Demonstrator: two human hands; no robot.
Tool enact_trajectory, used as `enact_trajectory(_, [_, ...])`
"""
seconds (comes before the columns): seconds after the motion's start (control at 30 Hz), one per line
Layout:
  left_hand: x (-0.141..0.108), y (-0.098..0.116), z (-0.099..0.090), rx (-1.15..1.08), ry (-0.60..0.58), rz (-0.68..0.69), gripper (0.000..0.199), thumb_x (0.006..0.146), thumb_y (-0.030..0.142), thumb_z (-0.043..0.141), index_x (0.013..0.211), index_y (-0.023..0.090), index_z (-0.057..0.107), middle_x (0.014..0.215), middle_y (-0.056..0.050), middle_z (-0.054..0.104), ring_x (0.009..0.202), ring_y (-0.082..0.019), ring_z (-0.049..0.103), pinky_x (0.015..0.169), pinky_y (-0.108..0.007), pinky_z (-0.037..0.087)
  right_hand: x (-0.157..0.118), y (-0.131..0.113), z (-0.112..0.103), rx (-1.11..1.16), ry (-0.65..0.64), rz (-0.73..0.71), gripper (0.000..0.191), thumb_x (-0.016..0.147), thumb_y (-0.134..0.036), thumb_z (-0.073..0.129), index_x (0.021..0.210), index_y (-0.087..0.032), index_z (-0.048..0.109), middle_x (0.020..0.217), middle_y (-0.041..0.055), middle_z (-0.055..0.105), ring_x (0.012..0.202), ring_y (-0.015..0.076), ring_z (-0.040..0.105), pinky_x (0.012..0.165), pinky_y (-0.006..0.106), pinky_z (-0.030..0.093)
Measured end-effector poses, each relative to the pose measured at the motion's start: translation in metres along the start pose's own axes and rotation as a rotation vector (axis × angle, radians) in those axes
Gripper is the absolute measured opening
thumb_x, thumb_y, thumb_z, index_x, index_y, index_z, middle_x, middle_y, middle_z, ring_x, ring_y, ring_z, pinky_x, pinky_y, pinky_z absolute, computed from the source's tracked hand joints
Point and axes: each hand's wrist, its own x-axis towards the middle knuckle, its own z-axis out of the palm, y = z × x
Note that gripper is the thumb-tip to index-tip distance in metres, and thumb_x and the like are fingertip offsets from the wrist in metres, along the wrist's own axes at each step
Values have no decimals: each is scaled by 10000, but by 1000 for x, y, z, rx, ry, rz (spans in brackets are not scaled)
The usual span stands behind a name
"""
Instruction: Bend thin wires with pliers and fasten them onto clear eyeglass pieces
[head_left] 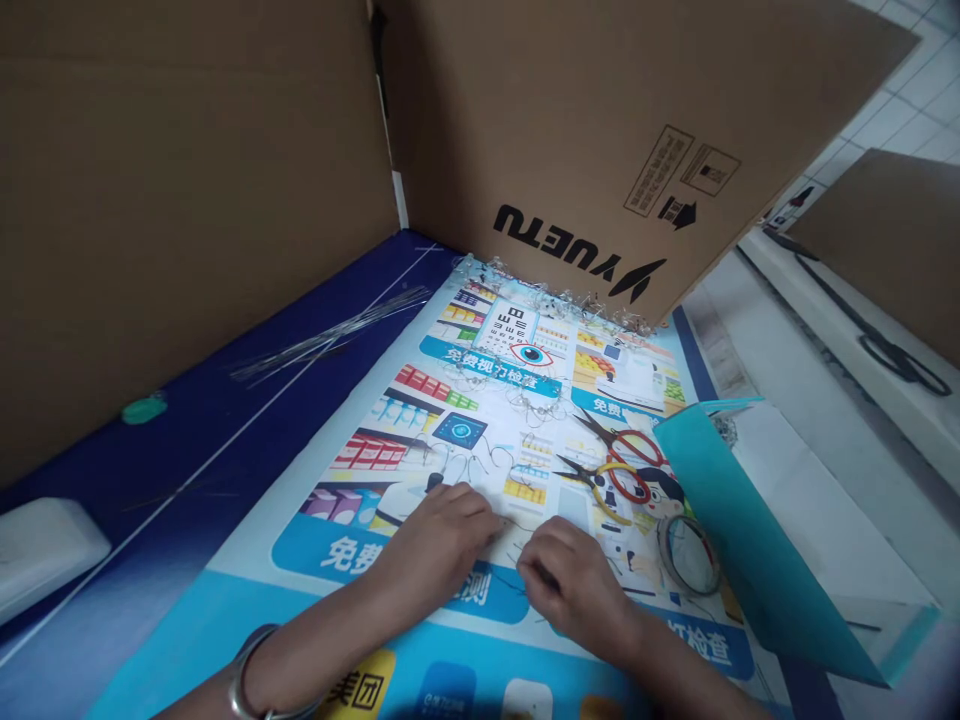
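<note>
A thin, dark metal wire [512,524] lies on the printed paper poster [480,440] between the left hand [435,545] and the right hand [566,585], and more small curved wires [472,462] are lying near them.

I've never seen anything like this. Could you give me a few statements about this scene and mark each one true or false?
Two pairs of pliers lie on the poster: true.
The left hand wears a metal bracelet: true.
The right hand grips the pliers: false; it is on the poster, apart from them.
The wire bundle lies on the poster: false; it lies on the blue mat beside it.
</note>
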Motion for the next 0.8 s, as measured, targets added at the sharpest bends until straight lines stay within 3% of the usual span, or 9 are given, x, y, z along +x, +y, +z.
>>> enact_trajectory(0.2, [0, -1, 4, -65, 11, -4, 222, 880, 170, 414, 985, 226, 601, 869, -41, 598, 857, -202, 495, 782, -359, 370, -1, -1, -20, 499, -60, 389, 124, 803, -194, 496, 682, -169, 502, 641, -24, 496, 581, 83, 440, 536, 196, 345])
enact_trajectory(0.3, [2, 2, 7, -171, 35, 4, 219, 864, 179, 455, 1034, 224, 585, 926, -44, 603, 892, -197, 500, 804, -340, 378, -1, 0, -22, 725, -82, 492, 149, 809, -260, 511, 698, -159, 509, 603, -39, 454, 541, 71, 384, 500, 189, 315])
enact_trajectory(0.4, [5, 9, 8, -340, 62, -19, 213, 844, 182, 498, 1037, 225, 578, 970, -32, 605, 919, -175, 510, 811, -294, 390, 2, 2, -19, 887, -54, 497, 180, 808, -306, 529, 715, -151, 520, 612, -34, 472, 556, 73, 391, 520, 196, 315])
enact_trajectory(0.57, [8, 17, 4, -576, 19, -88, 147, 850, 153, 465, 811, 188, 602, 787, 13, 607, 772, -122, 536, 709, -219, 395, 8, 1, -12, 1025, -21, 459, 219, 816, -356, 537, 741, -152, 518, 633, -23, 495, 586, 80, 415, 555, 210, 327])
enact_trajectory(0.7, [6, 17, 0, -640, -30, -191, 177, 863, 188, 426, 742, 160, 553, 684, 28, 545, 645, -104, 486, 580, -194, 363, 9, 0, -11, 957, -19, 418, 223, 851, -364, 486, 769, -157, 503, 662, -18, 501, 592, 81, 407, 558, 211, 332])
enact_trajectory(0.8, [5, 17, -3, -568, -63, -175, 201, 872, 206, 402, 703, 161, 502, 643, 35, 493, 602, -101, 448, 547, -197, 342, 9, 1, -16, 788, -9, 383, 218, 878, -349, 431, 768, -168, 485, 670, -21, 483, 599, 87, 403, 555, 209, 336])
